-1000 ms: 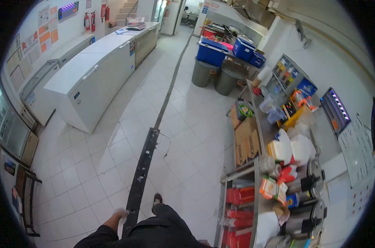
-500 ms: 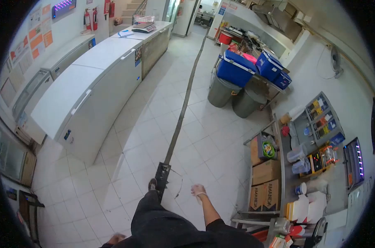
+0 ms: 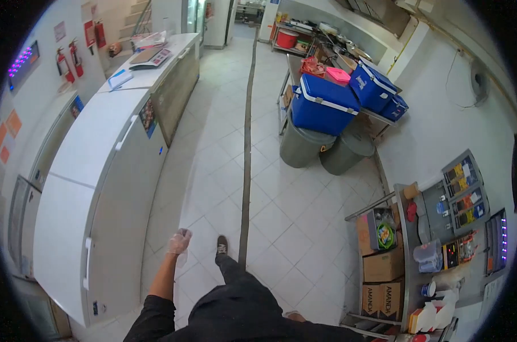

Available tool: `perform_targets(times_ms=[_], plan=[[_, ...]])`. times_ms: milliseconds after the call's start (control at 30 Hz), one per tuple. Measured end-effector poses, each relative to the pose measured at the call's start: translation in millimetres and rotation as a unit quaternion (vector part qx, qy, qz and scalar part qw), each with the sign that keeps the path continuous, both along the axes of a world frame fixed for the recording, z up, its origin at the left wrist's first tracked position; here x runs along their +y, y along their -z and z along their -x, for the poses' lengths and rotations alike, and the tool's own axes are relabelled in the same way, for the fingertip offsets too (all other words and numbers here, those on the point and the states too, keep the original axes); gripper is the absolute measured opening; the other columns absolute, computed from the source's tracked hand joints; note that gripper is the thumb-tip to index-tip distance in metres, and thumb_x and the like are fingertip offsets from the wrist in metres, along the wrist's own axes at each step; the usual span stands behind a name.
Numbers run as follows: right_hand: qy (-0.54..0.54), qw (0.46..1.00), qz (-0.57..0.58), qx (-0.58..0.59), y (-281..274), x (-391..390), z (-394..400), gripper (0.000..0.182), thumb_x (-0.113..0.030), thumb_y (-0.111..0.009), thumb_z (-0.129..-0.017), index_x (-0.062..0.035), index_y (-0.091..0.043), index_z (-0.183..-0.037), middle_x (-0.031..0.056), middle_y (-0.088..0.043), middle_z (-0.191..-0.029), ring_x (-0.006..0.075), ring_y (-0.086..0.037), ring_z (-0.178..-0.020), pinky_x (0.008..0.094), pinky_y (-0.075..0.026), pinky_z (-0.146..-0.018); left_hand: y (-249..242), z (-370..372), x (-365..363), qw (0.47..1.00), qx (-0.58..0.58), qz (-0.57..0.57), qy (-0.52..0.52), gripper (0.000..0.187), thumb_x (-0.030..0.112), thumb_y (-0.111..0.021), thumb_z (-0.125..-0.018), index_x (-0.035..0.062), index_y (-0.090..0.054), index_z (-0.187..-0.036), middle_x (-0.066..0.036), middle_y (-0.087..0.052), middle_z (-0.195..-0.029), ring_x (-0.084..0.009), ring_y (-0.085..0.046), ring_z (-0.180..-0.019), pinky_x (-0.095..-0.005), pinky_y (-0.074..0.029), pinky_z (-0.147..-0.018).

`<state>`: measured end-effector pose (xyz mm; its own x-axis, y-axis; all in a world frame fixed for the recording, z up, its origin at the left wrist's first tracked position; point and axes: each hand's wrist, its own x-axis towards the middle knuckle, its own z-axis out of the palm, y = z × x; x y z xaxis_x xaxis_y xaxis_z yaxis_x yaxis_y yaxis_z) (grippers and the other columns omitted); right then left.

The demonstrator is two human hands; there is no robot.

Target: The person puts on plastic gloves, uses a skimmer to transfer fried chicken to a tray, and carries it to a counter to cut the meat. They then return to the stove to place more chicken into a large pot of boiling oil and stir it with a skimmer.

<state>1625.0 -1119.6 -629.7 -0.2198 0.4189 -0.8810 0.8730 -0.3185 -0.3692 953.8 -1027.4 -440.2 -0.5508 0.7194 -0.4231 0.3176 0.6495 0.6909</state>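
My left hand [image 3: 180, 241], in a clear plastic glove, is held out in front of my body over the tiled floor, beside the long white freezer [image 3: 121, 199]. Its fingers look curled, but blur and the glove hide whether anything is in them. Only a small part of my right hand [image 3: 295, 316] shows at the edge of my dark clothing, with its fingers hidden. One shoe [image 3: 222, 245] stands on the tiles left of the dark floor strip [image 3: 247, 171].
Blue coolers [image 3: 326, 105] rest above grey bins [image 3: 304, 145] ahead on the right. A metal table [image 3: 400, 228] with boxes and containers lines the right wall. A scale [image 3: 150, 58] sits on the far freezer top. Fire extinguishers [image 3: 76, 59] hang at left.
The view has moved forward, nearer the coolers and freezer. My left hand has swung forward into view, while my right hand has dropped back towards my body. A different foot position shows.
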Motion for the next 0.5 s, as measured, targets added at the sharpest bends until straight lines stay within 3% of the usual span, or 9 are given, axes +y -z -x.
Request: perform_targets(times_ms=[100, 167, 200, 233, 267, 300, 367, 433, 500], plan=[[-0.336, 0.915, -0.221, 0.031, -82, 120, 102, 0.027, -0.02, -0.055, -0.095, -0.0077, -0.069, -0.114, 0.0133, -0.072, -0.094, 0.0313, -0.069, -0.088, 0.0435, -0.055, -0.081, 22, 62, 77, 0.996, 0.033, 0.078, 0.042, 0.051, 0.048, -0.054, -0.093, 0.0026, -0.068, -0.112, -0.024, -0.07, -0.108, -0.04, -0.067, -0.105, -0.047, -0.052, -0.09], [-0.404, 0.852, -0.331, 0.039, -126, 219, 182, 0.029, -0.021, -0.053, -0.094, -0.0095, -0.07, -0.115, 0.0124, -0.073, -0.092, 0.0324, -0.07, -0.091, 0.0439, -0.055, -0.084, 70, 98, 81, 0.981, 0.061, 0.148, 0.114, 0.047, 0.044, -0.053, -0.093, 0.0034, -0.069, -0.11, -0.023, -0.07, -0.107, -0.0408, -0.067, -0.103, -0.0483, -0.052, -0.089], [-0.41, 0.864, -0.29, 0.013, -84, 280, 212, 0.027, -0.022, -0.055, -0.093, -0.0085, -0.07, -0.111, 0.0122, -0.073, -0.092, 0.0305, -0.07, -0.088, 0.0428, -0.055, -0.081, 94, 116, 76, 0.965, 0.086, 0.179, 0.171, 0.043, 0.041, -0.052, -0.093, 0.0042, -0.07, -0.108, -0.022, -0.071, -0.106, -0.0417, -0.066, -0.102, -0.0494, -0.052, -0.088], [-0.392, 0.89, -0.232, -0.024, -32, 346, 247, 0.026, -0.022, -0.056, -0.091, -0.0076, -0.071, -0.107, 0.012, -0.073, -0.092, 0.0287, -0.069, -0.085, 0.0417, -0.055, -0.078, 120, 137, 61, 0.94, 0.075, 0.166, 0.29, 0.036, 0.034, -0.05, -0.093, 0.0071, -0.07, -0.105, -0.02, -0.07, -0.106, -0.0409, -0.066, -0.101, -0.0518, -0.052, -0.088], [-0.335, 0.921, -0.189, -0.06, 2, 412, 283, 0.025, -0.022, -0.057, -0.089, -0.0066, -0.071, -0.103, 0.0117, -0.073, -0.092, 0.0269, -0.069, -0.082, 0.0406, -0.054, -0.075, 170, 158, 35, 0.898, 0.169, 0.206, 0.351, 0.033, 0.026, -0.056, -0.086, 0.0074, -0.069, -0.111, -0.02, -0.07, -0.107, -0.0386, -0.067, -0.101, -0.0475, -0.052, -0.087], [-0.214, 0.959, -0.163, -0.084, 13, 475, 324, 0.024, -0.023, -0.059, -0.088, -0.0057, -0.071, -0.098, 0.0115, -0.072, -0.091, 0.0251, -0.069, -0.079, 0.0394, -0.054, -0.072, 159, 161, 37, 0.889, 0.115, 0.238, 0.374, 0.032, 0.031, -0.052, -0.091, 0.0101, -0.07, -0.107, -0.017, -0.069, -0.112, -0.0362, -0.066, -0.105, -0.0525, -0.052, -0.09], [0.035, 0.985, -0.16, -0.046, -4, 588, 412, 0.023, -0.024, -0.061, -0.085, -0.0038, -0.072, -0.09, 0.0111, -0.072, -0.091, 0.0214, -0.068, -0.074, 0.0372, -0.054, -0.066, 146, 189, 40, 0.822, 0.09, 0.313, 0.467, 0.036, 0.029, -0.049, -0.097, 0.0056, -0.068, -0.117, -0.018, -0.067, -0.122, -0.0314, -0.064, -0.111, -0.0447, -0.051, -0.092], [0.15, 0.971, -0.154, 0.104, -51, 691, 480, 0.018, -0.019, -0.061, -0.092, -0.0033, -0.068, -0.098, 0.0069, -0.069, -0.081, 0.017, -0.064, -0.062, 0.0331, -0.053, -0.055, 141, 217, 72, 0.858, 0.04, 0.331, 0.391, 0.035, 0.028, -0.05, -0.097, 0.006, -0.067, -0.118, -0.018, -0.067, -0.117, -0.0321, -0.064, -0.108, -0.0455, -0.051, -0.092], [0.228, 0.949, -0.149, 0.157, -88, 778, 538, 0.016, -0.017, -0.063, -0.091, -0.0031, -0.067, -0.097, 0.0061, -0.067, -0.078, 0.0158, -0.063, -0.061, 0.0314, -0.052, -0.052, 142, 255, 128, 0.892, 0.036, 0.291, 0.344, 0.035, 0.028, -0.051, -0.096, 0.0064, -0.066, -0.119, -0.018, -0.068, -0.112, -0.0327, -0.065, -0.106, -0.0463, -0.051, -0.092]])
